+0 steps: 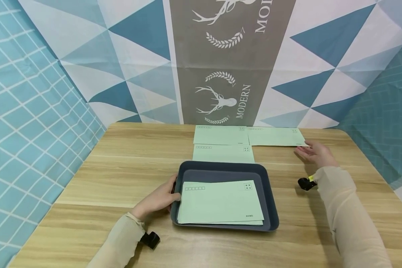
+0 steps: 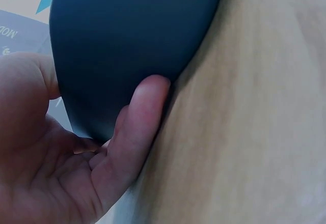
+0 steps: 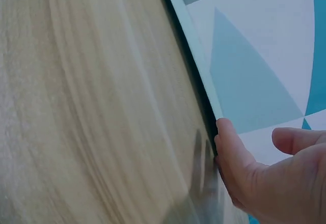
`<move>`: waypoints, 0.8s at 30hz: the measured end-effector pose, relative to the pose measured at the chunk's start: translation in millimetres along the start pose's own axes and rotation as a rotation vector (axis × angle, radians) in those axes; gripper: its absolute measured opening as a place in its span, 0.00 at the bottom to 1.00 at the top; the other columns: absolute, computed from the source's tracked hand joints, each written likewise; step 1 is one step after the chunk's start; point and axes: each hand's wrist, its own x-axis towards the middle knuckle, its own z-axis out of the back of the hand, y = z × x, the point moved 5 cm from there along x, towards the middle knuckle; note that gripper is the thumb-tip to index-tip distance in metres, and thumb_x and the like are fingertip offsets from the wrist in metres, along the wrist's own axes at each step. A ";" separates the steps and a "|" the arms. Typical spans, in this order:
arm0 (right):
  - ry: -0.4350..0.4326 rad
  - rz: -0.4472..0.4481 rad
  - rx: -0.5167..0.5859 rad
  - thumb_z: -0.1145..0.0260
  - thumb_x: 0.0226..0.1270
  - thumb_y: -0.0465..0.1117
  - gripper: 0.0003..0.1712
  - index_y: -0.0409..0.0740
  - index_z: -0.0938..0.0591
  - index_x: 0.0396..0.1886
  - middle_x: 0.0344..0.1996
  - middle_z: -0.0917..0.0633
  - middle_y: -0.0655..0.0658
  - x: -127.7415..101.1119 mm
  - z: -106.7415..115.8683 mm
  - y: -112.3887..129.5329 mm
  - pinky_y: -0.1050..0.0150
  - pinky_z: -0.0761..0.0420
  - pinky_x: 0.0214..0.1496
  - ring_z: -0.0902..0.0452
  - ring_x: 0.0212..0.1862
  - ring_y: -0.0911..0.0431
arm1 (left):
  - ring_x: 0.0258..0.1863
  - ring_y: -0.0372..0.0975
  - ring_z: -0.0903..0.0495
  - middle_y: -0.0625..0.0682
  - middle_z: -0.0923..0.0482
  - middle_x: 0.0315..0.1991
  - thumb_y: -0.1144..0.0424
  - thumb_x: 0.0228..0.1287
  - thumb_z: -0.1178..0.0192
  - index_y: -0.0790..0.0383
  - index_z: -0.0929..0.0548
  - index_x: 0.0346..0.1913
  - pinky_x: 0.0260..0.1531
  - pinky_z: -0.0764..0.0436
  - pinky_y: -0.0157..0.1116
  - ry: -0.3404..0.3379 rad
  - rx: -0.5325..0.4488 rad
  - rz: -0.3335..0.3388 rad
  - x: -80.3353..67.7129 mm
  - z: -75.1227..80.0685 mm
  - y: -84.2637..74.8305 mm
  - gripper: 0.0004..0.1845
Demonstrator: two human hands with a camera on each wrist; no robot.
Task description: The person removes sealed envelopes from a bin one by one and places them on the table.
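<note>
Head view: bright, even, diffuse light; sharp focus; wide-angle bowing at edges. Soft short shadows under the dark grey plastic tray (image 1: 269,197) on the pale wooden desk (image 1: 120,167). Both wrist views close-range, soft-focused, blurred.

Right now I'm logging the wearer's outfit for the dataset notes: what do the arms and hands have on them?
Both arms wear long, light beige sleeves with gathered cuffs. The left hand and right hand are bare, with no gloves. A small black camera unit sits at the left wrist, and another at the right wrist, with a yellow tag.
</note>
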 end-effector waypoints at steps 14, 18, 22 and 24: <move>0.146 0.077 0.006 0.49 0.67 0.45 0.44 0.71 0.68 0.68 0.70 0.65 0.59 -15.1 -4.3 -4.3 0.63 0.39 0.65 0.54 0.70 0.60 | 0.16 0.42 0.26 0.66 0.27 0.46 0.69 0.54 0.48 0.63 0.55 0.70 0.13 0.23 0.40 0.010 -0.024 -0.004 -1.5 0.8 -2.6 0.41; 0.185 0.177 -0.192 0.45 0.65 0.43 0.44 0.58 0.61 0.72 0.67 0.42 0.45 -21.8 -3.0 -6.3 0.63 0.35 0.63 0.32 0.59 0.59 | 0.16 0.42 0.26 0.66 0.27 0.44 0.69 0.53 0.48 0.63 0.55 0.70 0.13 0.23 0.39 0.012 -0.015 -0.003 -1.2 0.7 -2.3 0.41; 0.222 0.290 -0.414 0.46 0.66 0.43 0.37 0.47 0.51 0.71 0.36 0.19 0.52 -28.3 1.2 -7.9 0.63 0.25 0.54 0.19 0.39 0.61 | 0.16 0.42 0.26 0.66 0.27 0.43 0.70 0.54 0.48 0.64 0.55 0.70 0.13 0.23 0.40 0.017 -0.014 -0.012 -1.1 0.2 -1.6 0.41; 0.237 0.347 -0.519 0.47 0.67 0.43 0.35 0.42 0.49 0.70 0.31 0.17 0.53 -31.2 2.3 -8.7 0.66 0.22 0.50 0.19 0.37 0.62 | 0.16 0.42 0.26 0.66 0.27 0.43 0.70 0.54 0.49 0.64 0.55 0.70 0.13 0.23 0.40 0.018 -0.013 -0.018 -0.9 0.1 -1.3 0.41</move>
